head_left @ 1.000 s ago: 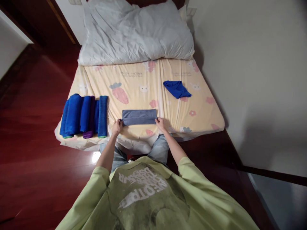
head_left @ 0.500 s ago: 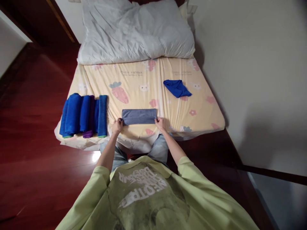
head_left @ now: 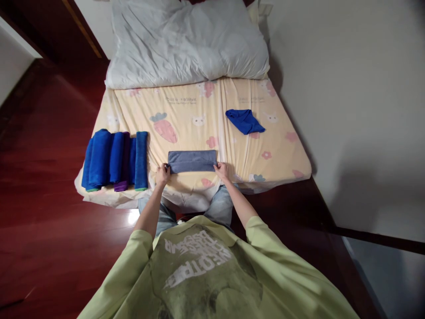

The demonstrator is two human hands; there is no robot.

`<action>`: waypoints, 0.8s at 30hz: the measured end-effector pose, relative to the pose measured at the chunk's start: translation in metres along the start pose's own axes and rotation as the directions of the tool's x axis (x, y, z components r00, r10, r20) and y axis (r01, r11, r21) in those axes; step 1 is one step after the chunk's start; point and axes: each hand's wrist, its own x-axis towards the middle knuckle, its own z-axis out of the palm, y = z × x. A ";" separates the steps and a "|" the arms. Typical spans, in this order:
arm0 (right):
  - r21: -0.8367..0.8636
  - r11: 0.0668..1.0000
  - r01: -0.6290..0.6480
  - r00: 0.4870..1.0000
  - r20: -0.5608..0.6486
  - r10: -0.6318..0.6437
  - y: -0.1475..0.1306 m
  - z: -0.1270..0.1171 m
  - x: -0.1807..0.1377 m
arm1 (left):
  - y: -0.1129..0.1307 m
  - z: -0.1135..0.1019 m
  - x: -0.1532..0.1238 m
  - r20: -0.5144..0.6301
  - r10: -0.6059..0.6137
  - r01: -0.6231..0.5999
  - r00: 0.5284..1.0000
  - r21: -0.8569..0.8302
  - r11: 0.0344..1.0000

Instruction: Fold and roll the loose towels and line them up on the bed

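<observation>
A grey-blue towel [head_left: 192,160], folded into a long strip, lies on the near part of a yellow cartoon-print bed sheet [head_left: 186,115]. My left hand [head_left: 162,173] pinches the strip's near left corner. My right hand [head_left: 222,171] pinches its near right corner. Both forearms reach forward from a light green shirt.
A row of folded blue towels [head_left: 114,159] with one purple among them lies at the bed's near left. A crumpled blue cloth [head_left: 245,121] sits at the right. A large white pillow [head_left: 189,42] covers the far end. Dark red wooden floor lies left; a white wall stands right.
</observation>
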 end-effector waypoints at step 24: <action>-0.331 0.855 0.400 0.916 0.112 -0.385 -0.016 -0.010 -0.020 | 0.001 0.000 0.000 -0.071 0.202 -0.194 0.977 0.104 0.976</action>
